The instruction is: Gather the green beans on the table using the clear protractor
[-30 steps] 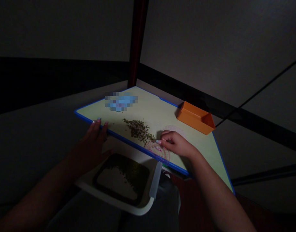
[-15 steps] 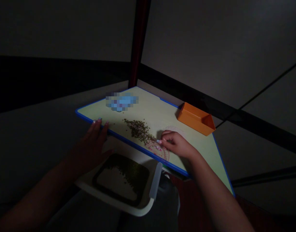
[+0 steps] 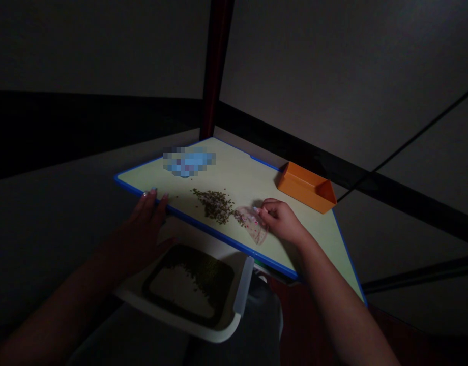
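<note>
The right hand (image 3: 282, 221) sat on the pale green board (image 3: 237, 175), its fingers curled together. Its grip was closed on a clear plastic sheet (image 3: 251, 224) with faint pink markings, which lay crumpled on the board just left of the hand and near the board's blue near edge (image 3: 218, 246). A heap of small dark seeds (image 3: 214, 206) lay just left of the sheet, with a thin trail of seeds running to its left edge.

The left hand (image 3: 140, 226) was apart from all of this, with its fingers spread and the fingertips resting on the near edge of the board, not closed on anything.

On the far right of the board stood an orange rectangular tray (image 3: 306, 188), well apart from the seeds. A blue object (image 3: 188, 161), too blurred to identify, lay toward the far left. Below the near edge, a white tray (image 3: 161, 315) with a dark lining held a layer of green seeds (image 3: 207, 274) along one side.
</note>
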A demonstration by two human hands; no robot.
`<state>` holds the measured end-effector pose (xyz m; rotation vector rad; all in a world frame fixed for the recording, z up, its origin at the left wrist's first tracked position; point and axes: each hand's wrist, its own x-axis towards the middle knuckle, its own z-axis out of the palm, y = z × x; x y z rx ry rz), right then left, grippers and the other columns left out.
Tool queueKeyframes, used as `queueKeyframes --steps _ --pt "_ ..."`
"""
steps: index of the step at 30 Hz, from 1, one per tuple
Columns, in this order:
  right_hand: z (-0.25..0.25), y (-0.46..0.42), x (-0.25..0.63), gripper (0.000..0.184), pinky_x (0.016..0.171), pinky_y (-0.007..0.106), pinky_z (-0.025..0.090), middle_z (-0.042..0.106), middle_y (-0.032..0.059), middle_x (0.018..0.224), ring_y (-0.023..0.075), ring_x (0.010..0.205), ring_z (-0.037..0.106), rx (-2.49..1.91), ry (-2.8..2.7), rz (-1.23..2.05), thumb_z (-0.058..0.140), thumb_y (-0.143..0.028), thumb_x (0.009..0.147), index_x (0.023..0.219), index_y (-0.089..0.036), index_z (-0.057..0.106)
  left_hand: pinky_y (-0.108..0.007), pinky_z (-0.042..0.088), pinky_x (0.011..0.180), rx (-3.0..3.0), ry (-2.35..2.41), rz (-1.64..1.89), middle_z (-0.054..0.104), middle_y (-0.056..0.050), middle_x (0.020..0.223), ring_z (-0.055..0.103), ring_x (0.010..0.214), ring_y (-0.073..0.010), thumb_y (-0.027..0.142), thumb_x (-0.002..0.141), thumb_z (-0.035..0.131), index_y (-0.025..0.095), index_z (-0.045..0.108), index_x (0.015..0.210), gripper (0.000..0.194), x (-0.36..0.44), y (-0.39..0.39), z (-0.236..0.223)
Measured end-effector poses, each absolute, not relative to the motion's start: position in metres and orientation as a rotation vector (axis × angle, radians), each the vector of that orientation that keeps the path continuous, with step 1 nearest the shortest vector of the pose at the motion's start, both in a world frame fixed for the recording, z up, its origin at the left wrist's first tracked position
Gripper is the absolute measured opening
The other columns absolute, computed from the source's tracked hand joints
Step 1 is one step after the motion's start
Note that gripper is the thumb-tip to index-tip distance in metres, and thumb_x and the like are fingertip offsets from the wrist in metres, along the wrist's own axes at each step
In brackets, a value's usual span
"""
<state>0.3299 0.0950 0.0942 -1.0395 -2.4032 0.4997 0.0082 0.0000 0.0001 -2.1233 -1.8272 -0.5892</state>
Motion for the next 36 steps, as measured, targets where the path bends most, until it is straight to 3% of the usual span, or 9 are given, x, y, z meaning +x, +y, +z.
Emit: queueKeyframes --steps 8,18,36 --pt "0.094 0.102 0.338 0.034 0.055 0.024 0.028 0.046 0.0001 0.059 0.01 0.056 0.041 -1.237 -2.373 0.384 0.053 -0.028 0.084 0.053 -0.016 0.049 -0.054 0.032 0.108 -2.12 -1.885 -0.576 0.009 -0.023 0.153 0.009 0.141 -0.0361 0.053 0.075 0.044 0.014 0.005 0.141 0.086 0.009 0.0 0.002" --pt "0.099 0.095 0.336 0.036 0.056 0.023 0.031 0.045 -0.0006 0.062 0.0091 0.058 0.041 -0.967 -2.437 0.75 0.052 -0.03 0.086 0.054 -0.014 0.051 -0.052 0.029 0.11 -2.124 -1.884 -0.56 0.007 -0.023 0.153 0.006 0.142 -0.0352 0.053 0.076 0.042 0.013 0.006 0.141 0.085 0.008 0.002 -0.001" --pt "0.106 0.097 0.355 0.03 0.053 0.022 0.032 0.047 -0.0026 0.056 0.0074 0.054 0.04 -0.999 -2.498 1.149 0.055 -0.032 0.083 0.061 -0.013 0.059 -0.056 0.031 0.108 -2.13 -1.824 -0.597 0.006 -0.024 0.153 0.009 0.141 -0.0383 0.052 0.075 0.044 0.014 0.001 0.141 0.088 0.007 0.002 -0.002"
